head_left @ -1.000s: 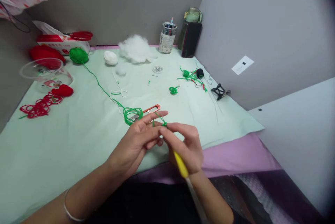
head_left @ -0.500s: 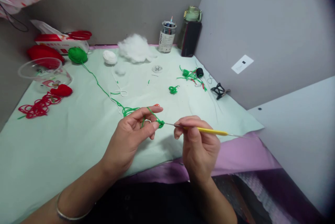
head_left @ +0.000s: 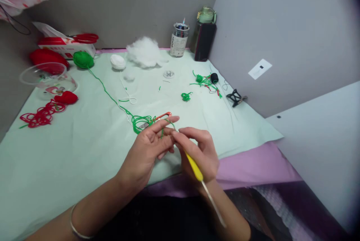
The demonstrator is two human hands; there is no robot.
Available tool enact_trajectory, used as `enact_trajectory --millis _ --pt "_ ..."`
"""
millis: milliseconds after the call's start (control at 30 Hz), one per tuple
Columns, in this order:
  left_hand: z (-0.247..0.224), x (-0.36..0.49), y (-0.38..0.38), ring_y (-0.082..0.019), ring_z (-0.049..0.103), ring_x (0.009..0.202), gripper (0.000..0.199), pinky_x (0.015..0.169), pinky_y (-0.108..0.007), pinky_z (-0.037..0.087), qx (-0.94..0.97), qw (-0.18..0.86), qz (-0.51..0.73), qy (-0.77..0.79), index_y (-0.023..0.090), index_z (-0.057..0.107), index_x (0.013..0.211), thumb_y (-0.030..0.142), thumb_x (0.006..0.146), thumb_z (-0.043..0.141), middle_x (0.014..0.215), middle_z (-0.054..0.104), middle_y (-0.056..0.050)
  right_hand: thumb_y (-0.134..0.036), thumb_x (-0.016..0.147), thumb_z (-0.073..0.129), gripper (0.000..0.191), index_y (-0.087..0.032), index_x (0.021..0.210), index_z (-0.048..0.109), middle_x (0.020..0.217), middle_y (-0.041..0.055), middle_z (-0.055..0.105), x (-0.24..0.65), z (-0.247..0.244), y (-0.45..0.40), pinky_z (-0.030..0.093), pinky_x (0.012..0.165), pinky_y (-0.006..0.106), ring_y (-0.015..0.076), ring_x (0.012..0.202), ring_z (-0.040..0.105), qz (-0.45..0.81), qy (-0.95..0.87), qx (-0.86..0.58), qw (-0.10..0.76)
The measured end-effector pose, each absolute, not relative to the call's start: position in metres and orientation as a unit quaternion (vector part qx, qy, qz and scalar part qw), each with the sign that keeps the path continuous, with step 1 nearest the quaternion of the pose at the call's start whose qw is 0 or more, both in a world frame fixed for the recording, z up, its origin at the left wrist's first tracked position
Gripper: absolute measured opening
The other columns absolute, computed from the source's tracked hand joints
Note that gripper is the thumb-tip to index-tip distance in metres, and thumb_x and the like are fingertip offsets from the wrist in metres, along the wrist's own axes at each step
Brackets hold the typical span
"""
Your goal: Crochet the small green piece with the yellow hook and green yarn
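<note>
My right hand (head_left: 201, 154) is closed around a crochet hook (head_left: 196, 167) with a yellow grip, its bare metal end slanting down toward my forearm. Thumb and fingers of my left hand (head_left: 149, 147) pinch at the hook's tip, where the small green crochet piece is mostly hidden behind the fingertips. Green yarn (head_left: 172, 122) passes over my raised left index finger. Behind that hand lies a loose heap of green yarn (head_left: 137, 122) with orange-handled snips (head_left: 165, 115) on it. The strand runs back to a green yarn ball (head_left: 83, 60).
Farther back are a white yarn ball (head_left: 117, 62), fluffy stuffing (head_left: 146, 52), a can of pens (head_left: 179, 41) and a phone (head_left: 205, 42) against a bottle. At left stand a clear plastic cup (head_left: 63, 83) and red yarn (head_left: 42, 112). Right of centre lie green scraps (head_left: 186, 97) and a black stand (head_left: 236, 98).
My right hand has moved left to meet the left hand, and the hook has swung from nearly level to steeply slanted. My left hand has shifted slightly right, uncovering the snips.
</note>
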State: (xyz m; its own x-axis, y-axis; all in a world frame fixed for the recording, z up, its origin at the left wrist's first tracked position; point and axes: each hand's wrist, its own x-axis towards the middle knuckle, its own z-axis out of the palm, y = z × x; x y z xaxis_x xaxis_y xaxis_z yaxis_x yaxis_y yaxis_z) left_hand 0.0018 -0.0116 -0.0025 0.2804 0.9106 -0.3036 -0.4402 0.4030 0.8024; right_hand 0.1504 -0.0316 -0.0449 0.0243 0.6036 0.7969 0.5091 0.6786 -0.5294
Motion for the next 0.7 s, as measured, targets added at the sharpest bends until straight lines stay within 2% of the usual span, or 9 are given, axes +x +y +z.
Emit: enact_trajectory --millis 67,133,167,233,333,400,500,600,700 --pt "-0.002 0.001 -0.009 -0.002 0.033 0.052 0.039 0.061 -0.019 0.048 0.253 0.782 0.433 0.369 0.024 0.087 0.116 0.027 0.078 0.094 0.072 0.058 0.005 -0.008 0.1 0.067 0.033 -0.026 0.126 0.078 0.11 0.008 0.077 0.154 -0.044 -0.031 0.066 0.08 0.035 0.0207 0.097 0.075 0.051 -0.694 -0.401 0.595" --pt "-0.002 -0.001 -0.006 0.0 0.027 0.05 0.034 0.066 -0.019 0.053 0.238 0.793 0.428 0.363 0.02 0.088 0.111 0.025 0.078 0.093 0.074 0.059 0.005 -0.01 0.102 0.064 0.028 -0.026 0.119 0.08 0.098 0.0044 0.076 0.157 -0.041 -0.031 0.063 0.074 0.032 0.0179 0.087 0.074 0.137 -0.64 -0.401 0.641" --pt "-0.002 -0.002 -0.006 0.0 0.03 0.051 0.032 0.068 -0.019 0.054 0.243 0.786 0.434 0.367 0.019 0.089 0.109 0.025 0.078 0.092 0.079 0.062 0.004 -0.012 0.104 0.062 0.026 -0.027 0.115 0.08 0.094 0.0028 0.075 0.157 -0.039 -0.03 0.061 0.07 0.031 0.0159 0.08 0.071 0.188 -0.603 -0.395 0.668" --pt "-0.003 -0.003 -0.005 -0.003 0.046 0.06 0.03 0.073 -0.019 0.056 0.27 0.765 0.448 0.376 0.019 0.089 0.106 0.024 0.078 0.092 0.088 0.068 0.0 -0.017 0.106 0.061 0.023 -0.027 0.111 0.081 0.092 0.0011 0.073 0.156 -0.036 -0.029 0.058 0.064 0.029 0.0126 0.07 0.067 0.276 -0.547 -0.37 0.699" --pt "-0.006 0.0 -0.008 -0.014 0.066 0.09 0.026 0.087 -0.023 0.056 0.323 0.742 0.455 0.373 0.025 0.089 0.105 0.023 0.079 0.091 0.095 0.075 -0.002 -0.022 0.106 0.064 0.019 -0.027 0.108 0.082 0.098 0.0023 0.076 0.152 -0.035 -0.027 0.06 0.072 0.028 0.0141 0.083 0.072 0.327 -0.549 -0.348 0.686" --pt "-0.008 0.001 -0.01 -0.016 0.068 0.099 0.028 0.095 -0.026 0.055 0.344 0.731 0.458 0.372 0.029 0.089 0.108 0.022 0.08 0.091 0.098 0.078 -0.002 -0.023 0.105 0.066 0.018 -0.027 0.109 0.083 0.099 0.0024 0.079 0.151 -0.037 -0.025 0.06 0.077 0.027 0.0146 0.09 0.073 0.329 -0.557 -0.352 0.676" --pt "-0.01 0.001 -0.011 -0.018 0.068 0.102 0.035 0.101 -0.031 0.054 0.35 0.722 0.461 0.378 0.032 0.087 0.112 0.023 0.079 0.093 0.106 0.079 -0.002 -0.022 0.105 0.066 0.019 -0.029 0.109 0.083 0.098 0.0005 0.079 0.151 -0.041 -0.024 0.058 0.073 0.025 0.0113 0.079 0.07 0.356 -0.532 -0.357 0.68" --pt "-0.011 -0.002 -0.012 -0.017 0.066 0.103 0.035 0.102 -0.032 0.053 0.353 0.717 0.46 0.387 0.032 0.087 0.113 0.025 0.079 0.093 0.112 0.076 -0.002 -0.024 0.106 0.066 0.017 -0.029 0.108 0.083 0.096 -0.0003 0.079 0.153 -0.045 -0.024 0.058 0.073 0.025 0.0107 0.077 0.069 0.393 -0.505 -0.358 0.68" --pt "-0.011 -0.004 -0.011 -0.016 0.062 0.099 0.032 0.099 -0.03 0.051 0.363 0.702 0.461 0.403 0.032 0.088 0.111 0.026 0.079 0.091 0.104 0.072 -0.001 -0.028 0.106 0.066 0.017 -0.029 0.107 0.083 0.098 0.0001 0.08 0.154 -0.046 -0.024 0.059 0.075 0.026 0.0111 0.078 0.071 0.431 -0.479 -0.345 0.683"
